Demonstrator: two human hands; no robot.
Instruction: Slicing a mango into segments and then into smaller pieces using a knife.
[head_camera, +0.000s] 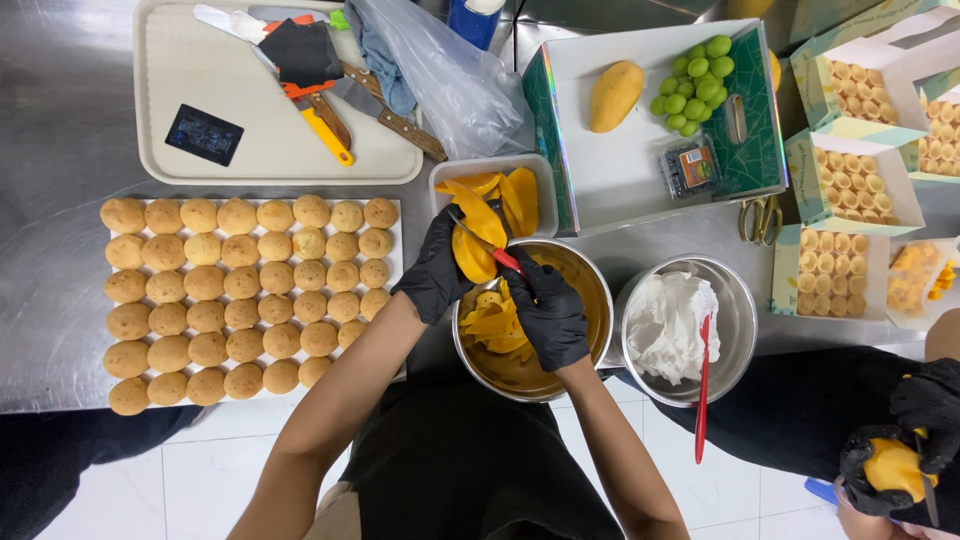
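Note:
Both my hands wear black gloves and work over a steel bowl (590, 290) that holds mango peels and scraps. My left hand (436, 270) grips a peeled yellow mango (473, 255) above the bowl's far left rim. My right hand (548, 312) holds a red-handled peeler (503, 258) whose blade lies against the mango. Just beyond the mango sits a white rectangular tub (445, 172) with several mango slices in it.
Left: a white tray (392, 208) of round golden pastries. Right: a steel bowl of white cream (735, 300) with a red spatula (703, 385). Behind: a beige tray (160, 90) with knives, a white box (640, 165) holding a mango and green grapes, boxes of small tarts (860, 180). Another person's gloved hands (900, 445) hold a mango at lower right.

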